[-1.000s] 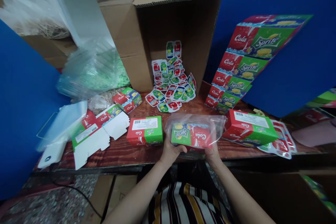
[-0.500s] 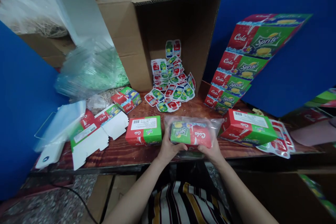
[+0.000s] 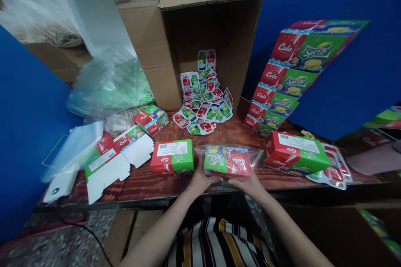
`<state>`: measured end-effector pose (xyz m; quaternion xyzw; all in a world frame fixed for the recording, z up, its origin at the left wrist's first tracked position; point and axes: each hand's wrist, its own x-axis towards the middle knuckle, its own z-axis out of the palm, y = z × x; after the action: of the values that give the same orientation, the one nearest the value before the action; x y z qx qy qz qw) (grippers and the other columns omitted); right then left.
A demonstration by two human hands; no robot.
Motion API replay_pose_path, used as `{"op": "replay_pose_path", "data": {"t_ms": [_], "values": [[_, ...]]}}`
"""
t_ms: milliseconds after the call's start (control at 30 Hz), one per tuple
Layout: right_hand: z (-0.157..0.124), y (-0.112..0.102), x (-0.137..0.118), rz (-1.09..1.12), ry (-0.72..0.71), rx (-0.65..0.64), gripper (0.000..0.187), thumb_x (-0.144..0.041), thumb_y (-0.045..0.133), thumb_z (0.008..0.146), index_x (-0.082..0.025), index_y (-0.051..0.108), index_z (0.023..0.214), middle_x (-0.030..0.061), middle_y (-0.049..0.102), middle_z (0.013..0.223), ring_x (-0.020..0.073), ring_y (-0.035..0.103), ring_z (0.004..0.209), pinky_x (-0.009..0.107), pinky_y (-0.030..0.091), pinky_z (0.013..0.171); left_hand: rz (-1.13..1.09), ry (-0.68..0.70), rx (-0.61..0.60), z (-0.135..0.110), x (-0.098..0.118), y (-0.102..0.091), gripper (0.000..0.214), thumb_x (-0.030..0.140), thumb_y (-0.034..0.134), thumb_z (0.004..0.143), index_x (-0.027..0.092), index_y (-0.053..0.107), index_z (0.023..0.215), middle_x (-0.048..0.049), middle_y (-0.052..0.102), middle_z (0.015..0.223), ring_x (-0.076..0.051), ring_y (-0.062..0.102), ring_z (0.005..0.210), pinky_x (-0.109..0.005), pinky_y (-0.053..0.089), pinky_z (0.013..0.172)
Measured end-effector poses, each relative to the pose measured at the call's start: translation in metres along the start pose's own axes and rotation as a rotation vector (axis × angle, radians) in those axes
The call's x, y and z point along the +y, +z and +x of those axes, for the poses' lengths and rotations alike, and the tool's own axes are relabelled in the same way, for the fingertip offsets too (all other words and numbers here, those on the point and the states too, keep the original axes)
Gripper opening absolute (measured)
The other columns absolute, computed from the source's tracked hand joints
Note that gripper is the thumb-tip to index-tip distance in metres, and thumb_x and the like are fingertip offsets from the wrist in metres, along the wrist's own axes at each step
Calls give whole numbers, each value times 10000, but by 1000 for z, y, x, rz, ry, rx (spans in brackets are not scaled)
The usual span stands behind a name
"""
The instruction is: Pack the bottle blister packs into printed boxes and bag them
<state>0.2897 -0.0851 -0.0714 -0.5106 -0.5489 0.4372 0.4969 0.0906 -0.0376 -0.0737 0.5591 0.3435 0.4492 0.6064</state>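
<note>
A green and red Sprite/Cola box sits inside a clear plastic bag at the near edge of the wooden table. My left hand grips its near left side, fingers curled under it. On the near right side my right hand presses the bag against the box. A matching closed box lies just left of the bagged one, and another lies to the right.
A big open cardboard carton lies on its side at the back, spilling printed stickers. Stacked flat printed boxes lean on a blue panel at right. Unfolded cartons and plastic bags lie at left.
The bagged box has been drawn slightly toward me and lowered to the table edge. The bag's loose plastic has flattened around the box. Both hands have shifted under its near side.
</note>
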Motion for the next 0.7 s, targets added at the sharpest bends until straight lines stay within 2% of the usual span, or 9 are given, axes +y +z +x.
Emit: {"op": "replay_pose_path", "data": {"t_ms": [67, 133, 233, 300, 400, 500, 567, 633, 700], "values": [[-2, -2, -7, -23, 22, -64, 601, -398, 816, 627, -188, 580, 1139, 119, 666, 1096, 309, 639, 1030, 468, 508, 915, 31, -23, -35, -3, 4, -2, 1114, 533, 828, 532, 141, 289, 1425, -209, 497, 1335, -333, 477, 1246, -505, 330, 1066], [-1, -4, -20, -10, -6, -67, 790, -449, 825, 604, -191, 497, 1274, 132, 619, 1183, 308, 596, 1112, 462, 482, 956, 11, -7, -42, -5, 11, -2, 1245, 584, 822, 485, 157, 187, 1467, -220, 426, 1399, -345, 415, 1301, -485, 299, 1091], [3, -4, -41, 36, -134, 60, 1194, -528, 838, 547, -237, 158, 1484, 149, 433, 1400, 306, 442, 1291, 456, 378, 1062, -25, 98, 30, -2, 24, 1, 1351, 575, 835, 466, 239, 25, 1494, -180, 331, 1477, -325, 323, 1368, -434, 242, 1132], [6, -2, -48, 46, -161, 94, 1303, -520, 843, 545, -258, 2, 1505, 149, 403, 1424, 306, 450, 1283, 463, 373, 1061, -20, 125, 49, 2, 29, 4, 1302, 537, 847, 487, 264, 61, 1489, -155, 362, 1462, -316, 356, 1349, -427, 259, 1128], [7, 3, -40, 62, -96, 73, 1182, -456, 822, 615, -252, 68, 1502, 140, 507, 1341, 296, 549, 1179, 481, 436, 996, -8, 53, 1, 6, 21, 3, 1126, 511, 851, 506, 207, 272, 1423, -159, 496, 1341, -322, 476, 1246, -459, 340, 1073], [4, 4, -22, 34, -49, 27, 841, -393, 814, 636, -203, 425, 1357, 135, 596, 1248, 303, 583, 1130, 487, 463, 965, 55, -1, 23, 5, 6, -1, 1030, 463, 872, 491, 161, 380, 1345, -158, 545, 1273, -319, 491, 1226, -472, 341, 1065], [4, 4, -14, 0, -19, -20, 643, -368, 821, 626, -176, 573, 1187, 128, 646, 1171, 301, 606, 1089, 483, 472, 956, 78, -19, 48, 6, 4, 0, 1016, 434, 880, 482, 139, 398, 1326, -163, 555, 1261, -315, 493, 1225, -464, 343, 1064], [8, 4, -15, 0, 24, -18, 608, -380, 815, 637, -164, 589, 1158, 126, 666, 1137, 287, 631, 1044, 475, 490, 933, 63, -48, 74, 10, 15, 4, 991, 415, 874, 505, 132, 394, 1324, -166, 568, 1251, -300, 522, 1197, -445, 368, 1047], [13, 2, -24, 30, 44, 58, 686, -419, 776, 688, -167, 519, 1271, 132, 654, 1170, 269, 647, 1017, 462, 515, 895, 15, -103, 115, 14, 39, 12, 920, 405, 844, 574, 150, 387, 1332, -154, 579, 1254, -271, 558, 1158, -417, 395, 1029]]}}
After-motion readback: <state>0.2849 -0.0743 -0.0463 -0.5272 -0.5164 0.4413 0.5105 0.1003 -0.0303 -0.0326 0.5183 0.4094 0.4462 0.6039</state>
